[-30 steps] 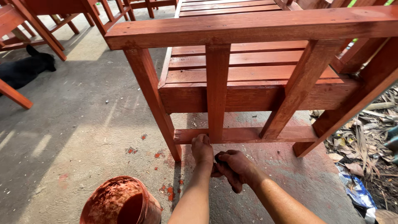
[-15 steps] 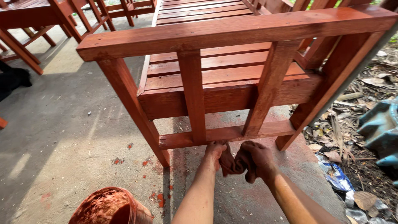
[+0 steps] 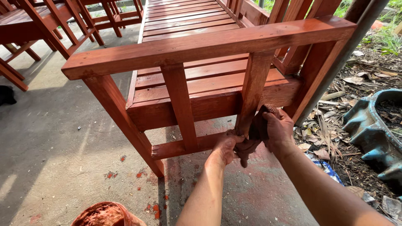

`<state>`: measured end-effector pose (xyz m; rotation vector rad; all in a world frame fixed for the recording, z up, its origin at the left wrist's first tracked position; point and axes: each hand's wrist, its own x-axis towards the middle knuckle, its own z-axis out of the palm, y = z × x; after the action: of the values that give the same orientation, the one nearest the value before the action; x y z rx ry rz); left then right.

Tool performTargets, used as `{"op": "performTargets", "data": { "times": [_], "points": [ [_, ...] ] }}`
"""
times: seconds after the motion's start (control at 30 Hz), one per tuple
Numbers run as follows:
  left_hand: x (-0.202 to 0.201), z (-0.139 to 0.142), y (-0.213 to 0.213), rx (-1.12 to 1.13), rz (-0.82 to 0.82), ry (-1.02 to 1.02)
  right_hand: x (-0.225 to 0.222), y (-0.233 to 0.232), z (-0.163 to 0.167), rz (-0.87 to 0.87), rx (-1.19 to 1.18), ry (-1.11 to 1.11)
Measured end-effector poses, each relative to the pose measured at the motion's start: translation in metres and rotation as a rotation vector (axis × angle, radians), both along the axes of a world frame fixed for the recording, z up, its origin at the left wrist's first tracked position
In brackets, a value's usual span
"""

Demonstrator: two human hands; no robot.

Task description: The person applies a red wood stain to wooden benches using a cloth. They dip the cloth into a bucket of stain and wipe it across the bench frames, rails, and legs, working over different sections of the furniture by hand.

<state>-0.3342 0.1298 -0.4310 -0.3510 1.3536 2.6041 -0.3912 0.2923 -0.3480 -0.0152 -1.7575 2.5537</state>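
I'm staining the bench's [image 3: 209, 46] end frame: both hands closed on a stain-soaked rag [image 3: 251, 138], left hand [image 3: 226, 146] low, right hand [image 3: 278, 127] higher, wrapping the right slat [image 3: 253, 88] near the bottom rail. Next, probably even strokes upward. The slat's far face is hidden; the stain bucket [image 3: 106, 214] is cut off.

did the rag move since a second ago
Yes. The rag went from the bottom rail up and right to the right slat.
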Motion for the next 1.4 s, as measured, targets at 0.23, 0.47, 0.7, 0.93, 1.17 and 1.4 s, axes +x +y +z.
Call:
{"op": "performTargets", "data": {
  "times": [0.23,0.47,0.7,0.93,1.17,1.4],
  "points": [
    [-0.021,0.034,0.042,0.107,-0.052,0.066,-0.025,0.011,0.058,-0.038,-0.088,0.068],
    [-0.046,0.066,0.067,-0.094,0.194,0.064,-0.058,0.015,0.071,0.156,0.221,0.248],
    [-0.04,0.033,0.058,-0.166,0.082,-0.011,-0.072,0.016,0.015,-0.04,0.516,0.291],
    [-0.062,-0.006,0.071,-0.303,0.05,-0.214,-0.068,0.032,-0.014,0.169,0.167,0.283],
    [-0.068,0.004,0.064,0.037,-0.108,0.332,-0.087,0.012,0.011,0.005,0.188,0.472],
    [-0.059,0.028,0.063,-0.155,0.095,-0.021,-0.077,0.007,0.008,-0.094,0.39,0.689]
  ]
}}
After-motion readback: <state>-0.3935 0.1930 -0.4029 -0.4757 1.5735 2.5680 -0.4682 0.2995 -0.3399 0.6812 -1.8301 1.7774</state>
